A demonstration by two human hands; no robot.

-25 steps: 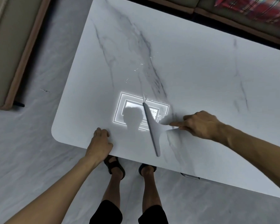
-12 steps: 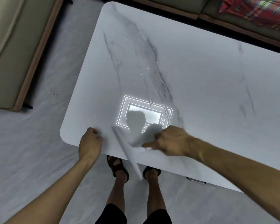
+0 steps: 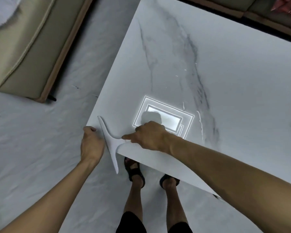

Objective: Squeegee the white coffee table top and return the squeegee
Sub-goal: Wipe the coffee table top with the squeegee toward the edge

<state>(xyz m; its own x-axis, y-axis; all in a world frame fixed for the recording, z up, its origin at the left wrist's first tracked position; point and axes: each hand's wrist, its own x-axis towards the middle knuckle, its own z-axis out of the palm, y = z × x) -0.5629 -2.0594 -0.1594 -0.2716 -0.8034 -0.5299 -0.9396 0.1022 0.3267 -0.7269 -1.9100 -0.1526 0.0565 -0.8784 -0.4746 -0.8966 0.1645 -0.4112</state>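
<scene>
Room: pale marble-look floor, with a beige sofa at the far left.
Bench: white bench with grey veining. A light reflection shone on its glossy top, and thin wet streaks lay just right of it.
Squeegee: your pale, T-shaped squeegee sat at the near-left corner of the bench. Its far blade tip lay at the bench's left edge, and its near half hung out past the corner over the floor. Your sandals stood below it.
Right grip: your right hand was clamped on the handle. The forefinger lay straight along the neck toward the blade and the other fingers were curled over the stem.
Left grip: your left hand sat at the corner, just beside the blade, with its fingers curled. I could not tell whether it clasped the edge or only waited there.
Handling: the squeegee looked light and stiff, probably one-piece plastic with a softer wiping lip. The lip itself was too small to make out. The wet, polished top probably gave it little drag.
Where to hold: the handle close to the neck suited it, as you had it, so pressure reached both blade ends evenly.
Risk: with half the blade unsupported, a light tool could tip or skid off the corner. A slack grip would likely have let it twist.
</scene>
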